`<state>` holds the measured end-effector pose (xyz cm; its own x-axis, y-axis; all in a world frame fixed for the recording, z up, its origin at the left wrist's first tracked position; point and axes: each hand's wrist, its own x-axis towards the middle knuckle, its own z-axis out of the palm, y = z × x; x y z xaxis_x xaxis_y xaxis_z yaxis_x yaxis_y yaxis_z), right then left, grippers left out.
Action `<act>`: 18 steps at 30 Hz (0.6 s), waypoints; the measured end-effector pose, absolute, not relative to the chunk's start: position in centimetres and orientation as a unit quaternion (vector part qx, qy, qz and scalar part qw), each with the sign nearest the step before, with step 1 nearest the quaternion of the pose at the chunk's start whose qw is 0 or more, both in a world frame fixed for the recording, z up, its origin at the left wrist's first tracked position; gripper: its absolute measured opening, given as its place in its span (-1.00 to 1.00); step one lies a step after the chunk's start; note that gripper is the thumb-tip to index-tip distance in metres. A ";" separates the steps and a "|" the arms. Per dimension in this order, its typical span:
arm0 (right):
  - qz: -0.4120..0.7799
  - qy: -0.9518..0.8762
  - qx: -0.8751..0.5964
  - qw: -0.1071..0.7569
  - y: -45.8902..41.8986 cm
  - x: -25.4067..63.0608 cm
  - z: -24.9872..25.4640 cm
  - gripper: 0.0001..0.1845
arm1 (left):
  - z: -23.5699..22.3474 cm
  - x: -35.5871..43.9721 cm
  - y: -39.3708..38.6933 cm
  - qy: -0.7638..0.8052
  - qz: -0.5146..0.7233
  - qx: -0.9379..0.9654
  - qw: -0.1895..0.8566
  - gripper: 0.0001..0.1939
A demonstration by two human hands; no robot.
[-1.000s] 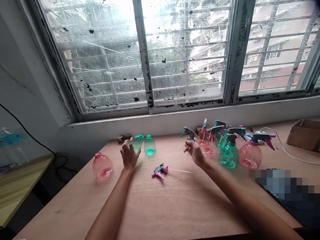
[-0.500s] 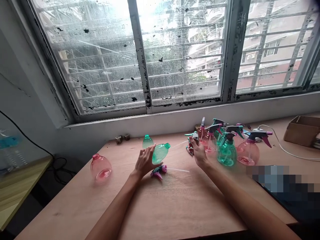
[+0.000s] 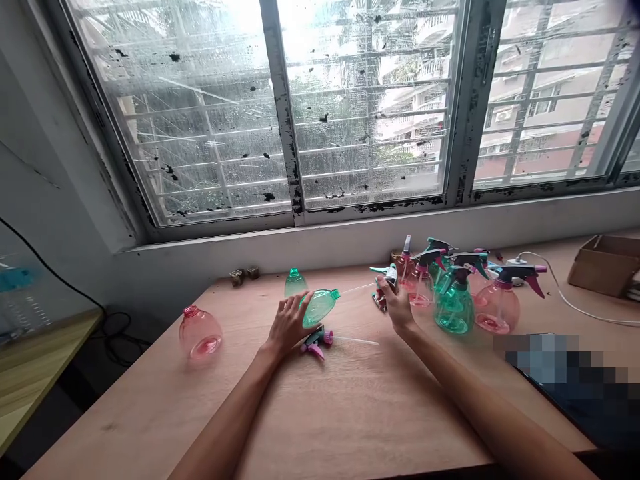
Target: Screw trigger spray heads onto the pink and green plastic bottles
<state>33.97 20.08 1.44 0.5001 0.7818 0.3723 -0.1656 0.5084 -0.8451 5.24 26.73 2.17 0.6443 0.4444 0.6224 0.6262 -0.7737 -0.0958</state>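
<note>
My left hand (image 3: pixel 291 319) grips a clear green bottle (image 3: pixel 320 308) that is tilted, its open mouth facing right. In my right hand (image 3: pixel 397 308) is a spray head (image 3: pixel 389 275); its thin clear tube (image 3: pixel 357 287) points left, with the tip at the bottle's mouth. Whether the tip is inside the mouth I cannot tell. Below the tilted bottle lies a pink and dark green spray head (image 3: pixel 317 341) with its tube (image 3: pixel 357 341) stretched out to the right. A second green bottle (image 3: pixel 295 283), without a top, stands behind my left hand. Farther left stands an open pink bottle (image 3: pixel 201 332).
Several pink and green spray bottles (image 3: pixel 453 308) with heads on stand close together right of my right hand. A cardboard box (image 3: pixel 605 265), a white cable (image 3: pixel 560 287) and a dark, partly blurred flat object (image 3: pixel 595 407) are farther right. Two small brown blocks (image 3: pixel 244 275) sit by the wall.
The tube's tip has come slightly left, closer to the green bottle's mouth. Both hands have kept their hold and nearly their place.
</note>
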 end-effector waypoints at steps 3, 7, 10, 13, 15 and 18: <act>0.350 -0.444 -0.395 0.724 20.0 33.2 0.8 -0.84 | 2.0 5.3 26.8 -0.296 -0.298 -0.898 0.128 -0.41; 0.426 -0.494 -0.382 0.655 19.7 32.3 0.2 -0.84 | 1.5 5.5 27.0 -0.279 -0.305 -0.907 0.081 -0.40; 0.456 -0.501 -0.371 0.635 19.4 31.9 -0.2 -0.68 | 1.1 5.9 27.2 -0.266 -0.316 -0.910 0.036 -0.38; 0.460 -0.490 -0.379 0.636 19.3 31.7 -0.6 -0.59 | 0.9 6.1 27.1 -0.262 -0.330 -0.907 -0.006 -0.35; 0.456 -0.484 -0.393 0.635 19.4 31.5 -0.9 -0.56 | 0.9 6.1 26.9 -0.261 -0.334 -0.905 -0.033 -0.34; 0.449 -0.489 -0.411 0.624 19.7 31.3 -1.3 -0.63 | 1.0 6.2 26.6 -0.262 -0.333 -0.903 -0.077 -0.34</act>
